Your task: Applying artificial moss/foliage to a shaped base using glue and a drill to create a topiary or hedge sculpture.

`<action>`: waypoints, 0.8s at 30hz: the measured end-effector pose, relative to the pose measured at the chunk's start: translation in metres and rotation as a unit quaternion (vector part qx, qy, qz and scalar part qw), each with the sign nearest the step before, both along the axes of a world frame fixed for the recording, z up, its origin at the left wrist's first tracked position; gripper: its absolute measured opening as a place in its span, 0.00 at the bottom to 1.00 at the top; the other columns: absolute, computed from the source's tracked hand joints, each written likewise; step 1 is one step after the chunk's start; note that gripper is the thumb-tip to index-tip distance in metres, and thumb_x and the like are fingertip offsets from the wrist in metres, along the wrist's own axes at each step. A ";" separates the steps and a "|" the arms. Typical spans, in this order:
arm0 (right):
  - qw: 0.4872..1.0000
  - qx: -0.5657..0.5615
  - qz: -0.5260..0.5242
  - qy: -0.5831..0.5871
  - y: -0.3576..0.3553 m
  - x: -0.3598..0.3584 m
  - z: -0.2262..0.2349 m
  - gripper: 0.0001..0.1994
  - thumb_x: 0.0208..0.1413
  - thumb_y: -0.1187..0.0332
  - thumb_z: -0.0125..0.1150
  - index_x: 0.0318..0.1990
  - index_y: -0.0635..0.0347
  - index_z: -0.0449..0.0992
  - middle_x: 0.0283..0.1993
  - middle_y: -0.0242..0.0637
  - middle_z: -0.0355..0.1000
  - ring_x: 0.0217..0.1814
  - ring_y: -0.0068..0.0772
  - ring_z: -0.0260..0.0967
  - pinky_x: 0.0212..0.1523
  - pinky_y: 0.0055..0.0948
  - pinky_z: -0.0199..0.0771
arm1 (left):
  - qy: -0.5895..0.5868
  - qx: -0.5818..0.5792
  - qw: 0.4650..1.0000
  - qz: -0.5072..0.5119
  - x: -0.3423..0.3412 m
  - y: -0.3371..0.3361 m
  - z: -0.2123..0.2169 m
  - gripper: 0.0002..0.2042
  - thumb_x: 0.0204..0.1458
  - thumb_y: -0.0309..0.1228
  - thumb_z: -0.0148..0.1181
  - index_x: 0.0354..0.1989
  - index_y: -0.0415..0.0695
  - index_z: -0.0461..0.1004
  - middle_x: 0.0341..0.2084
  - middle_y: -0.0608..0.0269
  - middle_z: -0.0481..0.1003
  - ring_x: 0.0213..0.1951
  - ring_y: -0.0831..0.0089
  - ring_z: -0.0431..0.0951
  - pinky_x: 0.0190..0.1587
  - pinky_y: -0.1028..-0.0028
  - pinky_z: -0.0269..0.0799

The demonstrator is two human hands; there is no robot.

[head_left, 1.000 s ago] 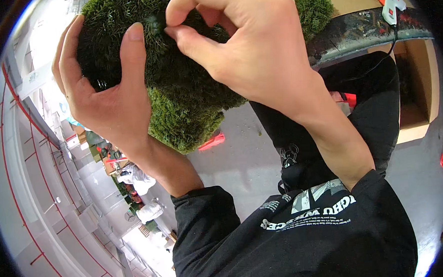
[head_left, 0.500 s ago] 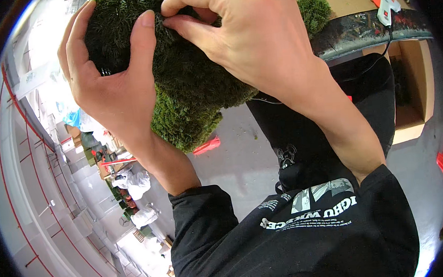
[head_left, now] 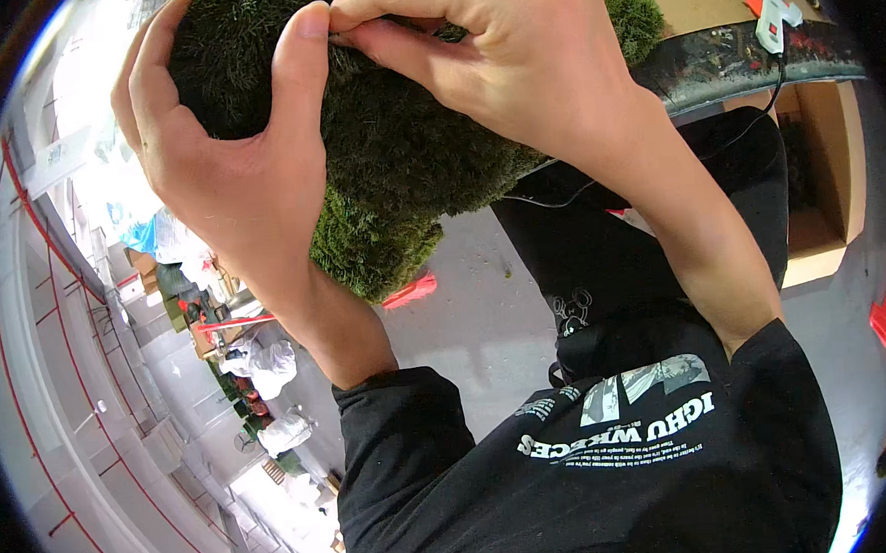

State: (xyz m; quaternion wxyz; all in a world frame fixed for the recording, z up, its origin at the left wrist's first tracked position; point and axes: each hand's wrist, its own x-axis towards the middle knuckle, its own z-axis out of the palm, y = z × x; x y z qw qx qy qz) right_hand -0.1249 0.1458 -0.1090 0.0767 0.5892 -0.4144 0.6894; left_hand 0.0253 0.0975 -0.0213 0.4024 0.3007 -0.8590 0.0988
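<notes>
Two hands on one moss clump (head_left: 397, 159): left hand (head_left: 226, 158) fingers clamped around it, right hand (head_left: 511, 53) fingers pinching top.

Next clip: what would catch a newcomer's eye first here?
The big dark green mossy clump filling the upper middle, gripped by both hands. The left hand cups its left side, thumb up, while the right hand pinches its top. A white glue gun lies on the workbench edge at upper right.

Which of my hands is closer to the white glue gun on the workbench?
Right. The right hand pinches the green moss ball on the side toward the glue gun; the left hand grips the far side.
</notes>
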 end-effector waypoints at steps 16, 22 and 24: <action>0.994 -0.084 0.032 0.061 -0.021 -0.013 -0.009 0.06 0.54 0.73 0.69 0.35 0.60 0.77 0.30 0.38 0.67 0.30 0.43 0.72 0.29 0.37 0.72 | -0.098 -0.026 0.995 0.024 0.003 0.001 0.008 0.28 0.50 0.36 0.76 0.60 0.43 0.76 0.54 0.55 0.74 0.55 0.63 0.78 0.59 0.66 0.73; 0.996 -0.076 0.035 0.043 -0.018 -0.012 -0.008 0.07 0.54 0.73 0.69 0.37 0.61 0.76 0.32 0.39 0.67 0.31 0.43 0.72 0.30 0.37 0.73 | -0.104 -0.024 0.994 0.010 0.003 -0.001 0.009 0.27 0.52 0.36 0.74 0.61 0.43 0.75 0.56 0.54 0.73 0.57 0.62 0.76 0.61 0.66 0.71; 0.993 -0.113 0.036 0.030 -0.027 -0.010 -0.015 0.07 0.54 0.74 0.68 0.37 0.61 0.75 0.33 0.39 0.68 0.32 0.43 0.73 0.31 0.37 0.74 | -0.104 -0.022 0.994 0.008 0.002 -0.001 0.008 0.27 0.52 0.36 0.74 0.61 0.43 0.75 0.56 0.54 0.73 0.57 0.62 0.76 0.61 0.66 0.71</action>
